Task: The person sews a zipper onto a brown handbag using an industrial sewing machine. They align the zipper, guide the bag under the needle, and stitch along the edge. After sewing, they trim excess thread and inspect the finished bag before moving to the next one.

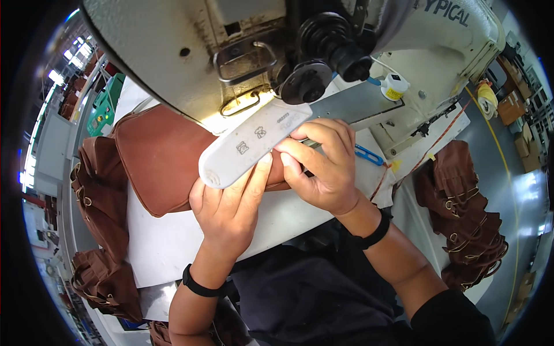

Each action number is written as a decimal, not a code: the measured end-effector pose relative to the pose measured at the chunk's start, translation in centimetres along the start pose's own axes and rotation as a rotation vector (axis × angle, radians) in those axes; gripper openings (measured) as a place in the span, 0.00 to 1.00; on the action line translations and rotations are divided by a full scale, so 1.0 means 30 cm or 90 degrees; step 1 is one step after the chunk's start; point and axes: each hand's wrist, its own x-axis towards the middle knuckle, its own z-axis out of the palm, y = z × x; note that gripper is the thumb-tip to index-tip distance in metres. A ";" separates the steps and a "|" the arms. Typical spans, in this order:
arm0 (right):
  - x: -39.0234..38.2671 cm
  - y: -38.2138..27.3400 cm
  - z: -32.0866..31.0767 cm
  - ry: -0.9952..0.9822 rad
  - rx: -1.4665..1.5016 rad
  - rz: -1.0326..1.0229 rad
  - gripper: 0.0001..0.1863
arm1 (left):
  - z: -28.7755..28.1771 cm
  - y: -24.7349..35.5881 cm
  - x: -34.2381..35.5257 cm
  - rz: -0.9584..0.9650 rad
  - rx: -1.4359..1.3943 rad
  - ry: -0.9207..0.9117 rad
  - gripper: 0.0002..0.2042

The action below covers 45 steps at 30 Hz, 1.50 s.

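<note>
A brown leather bag (164, 153) lies under the head of a sewing machine (156, 63). A long white plate with rounded end (231, 161) hangs in front of the needle area and hides it. My left hand (225, 216) grips the bag's near edge, its fingers partly covered by the white plate. Close beside it, my right hand (329, 173) is bent at the fingers, with thumb and index closed on the bag's edge at the right end of the plate. What lies between the fingertips is mostly covered.
More brown leather bags are piled at the left (104, 196) and at the right (461, 213). A blue-handled tool (369, 154) rests right of my right hand. A small white bottle (394, 86) stands on the machine bed. The white tabletop (167, 248) spreads before me.
</note>
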 end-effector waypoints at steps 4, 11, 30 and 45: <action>-0.007 0.010 0.007 0.006 -0.003 -0.003 0.12 | 0.004 -0.002 0.006 0.003 -0.006 0.000 0.18; -0.010 0.011 0.015 0.013 -0.012 0.003 0.11 | -0.001 -0.011 0.017 0.016 -0.007 -0.006 0.19; 0.007 0.009 0.019 0.030 -0.011 -0.010 0.12 | -0.004 -0.026 0.029 0.029 -0.040 0.026 0.19; 0.021 -0.012 -0.001 0.002 -0.015 0.012 0.12 | -0.004 -0.035 0.017 0.009 -0.086 0.024 0.20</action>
